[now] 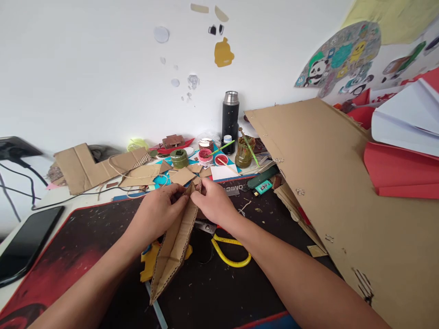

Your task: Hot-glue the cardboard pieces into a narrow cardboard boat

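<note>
A folded piece of corrugated cardboard (176, 244), long and pointed like a small boat hull, slants above the dark desk mat. At its far end my left hand (161, 205) pinches one wall. My right hand (212, 201) grips the same end from the other side, thumb close to the left fingers. Under the cardboard lies a yellow object (150, 262), partly covered, with a grey-blue stick (158, 313) near it. Scissors with yellow handles (231, 260) rest beneath my right wrist, their blades partly hidden.
Paint pots (206, 157), a green jar (179, 158) and cardboard scraps (181, 176) crowd the back. A black flask (230, 114) stands by the wall. A large cardboard sheet (329, 173) leans in from the right. At left lies a phone (29, 244).
</note>
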Available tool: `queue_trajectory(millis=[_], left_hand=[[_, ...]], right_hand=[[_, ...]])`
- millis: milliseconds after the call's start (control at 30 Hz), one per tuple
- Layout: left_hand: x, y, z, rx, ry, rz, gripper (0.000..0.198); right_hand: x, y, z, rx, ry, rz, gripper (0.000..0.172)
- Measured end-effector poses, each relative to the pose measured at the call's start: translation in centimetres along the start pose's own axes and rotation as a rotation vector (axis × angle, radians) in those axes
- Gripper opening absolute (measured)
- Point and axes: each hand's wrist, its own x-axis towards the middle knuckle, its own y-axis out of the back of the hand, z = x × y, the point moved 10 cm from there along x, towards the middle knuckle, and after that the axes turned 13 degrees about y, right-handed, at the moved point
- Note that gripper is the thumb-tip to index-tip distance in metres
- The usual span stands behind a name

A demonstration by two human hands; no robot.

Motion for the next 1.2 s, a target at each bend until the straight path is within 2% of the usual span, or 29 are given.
queue_trajectory(millis=[1200], left_hand=[[-0.02, 0.12, 0.19, -0.005, -0.007, 0.020, 0.032]], right_hand=[[-0.02, 0.10, 0.10, -0.005, -0.017, 0.007, 0.013]])
